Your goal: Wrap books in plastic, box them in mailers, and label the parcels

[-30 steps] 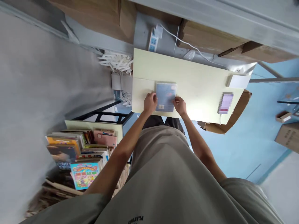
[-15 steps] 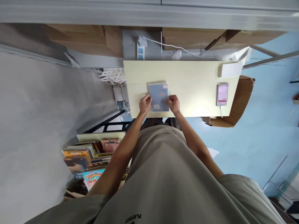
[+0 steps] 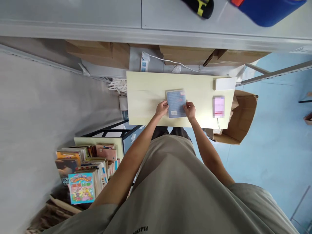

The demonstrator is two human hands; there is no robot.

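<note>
A blue book (image 3: 176, 103) in a clear cover lies flat on a pale yellow table (image 3: 146, 97). My left hand (image 3: 162, 109) pinches its left edge near the lower corner. My right hand (image 3: 189, 110) pinches its right edge. Both hands have their fingers curled onto the book. My forearms reach out from my grey shirt toward the table's near edge.
A phone (image 3: 218, 106) on a cable and a white box (image 3: 224, 84) sit at the table's right end. An open cardboard box (image 3: 243, 117) stands to the right. Stacked books (image 3: 83, 169) fill a low shelf at left. Cardboard boxes (image 3: 97, 53) and a power strip (image 3: 144, 64) lie beyond.
The view has swung, so the table and book sit further right in the picture. Both hands stay on the book's edges, and the book stays flat on the table.
</note>
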